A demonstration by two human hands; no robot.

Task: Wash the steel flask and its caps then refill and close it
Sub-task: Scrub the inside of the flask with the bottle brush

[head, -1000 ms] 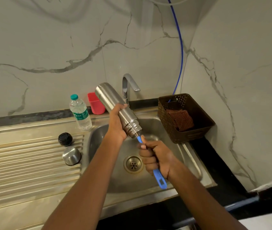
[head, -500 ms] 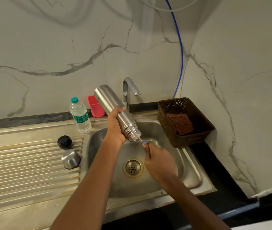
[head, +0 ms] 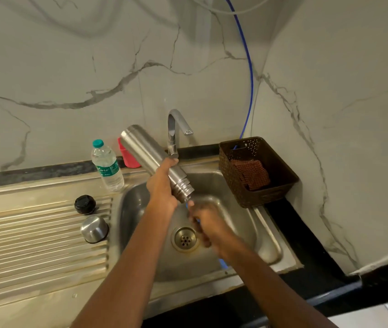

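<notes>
Right hand (head: 208, 229), gripping the blue brush (head: 223, 265), has drawn back; left hand (head: 162, 192) grips the tilted flask (head: 145, 147) before the tap (head: 175, 121).

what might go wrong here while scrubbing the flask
The left hand grips the tilted steel flask near its neck only, so a hard push from the blue brush in the right hand may knock it loose into the sink. The flask also looks close to the tap and could bang it.

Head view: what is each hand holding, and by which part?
Left hand grips the steel flask around its body near the neck. Right hand, blurred, grips the blue brush by its handle.
</notes>
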